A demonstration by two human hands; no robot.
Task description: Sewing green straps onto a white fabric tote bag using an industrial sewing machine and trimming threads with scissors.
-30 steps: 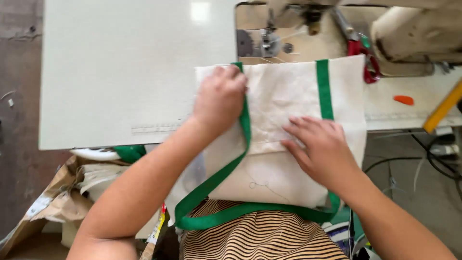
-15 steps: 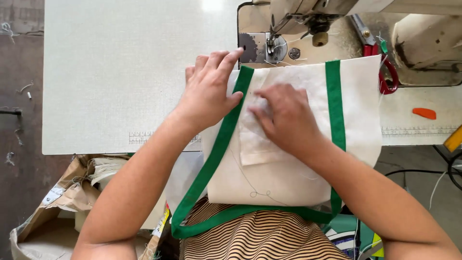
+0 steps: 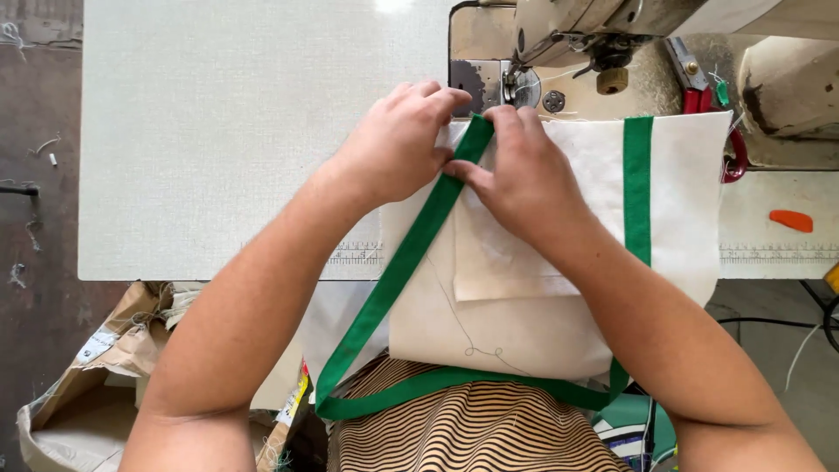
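A cream fabric bag panel [image 3: 568, 341] with green straps [image 3: 398, 280] lies on the white sewing table [image 3: 227, 140] and hangs over its front edge onto my lap. My left hand [image 3: 393, 144] and my right hand [image 3: 524, 179] meet at the top of the left green strap, just in front of the sewing machine head [image 3: 577, 35]. Both hands pinch the strap and the fabric edge there. A smaller cream patch [image 3: 502, 267] lies on the panel below my right hand. A second green strap [image 3: 638, 183] runs straight down the right side.
Red-handled snips [image 3: 699, 92] lie by the machine at the right. An orange object [image 3: 791, 220] rests on the table's right end. A brown paper sack [image 3: 96, 376] with scraps stands on the floor at the lower left. Cables [image 3: 786, 328] run at the right.
My view has tilted toward the machine. Both hands slid up the panel from its middle and came together at the top of the left green strap near the needle.
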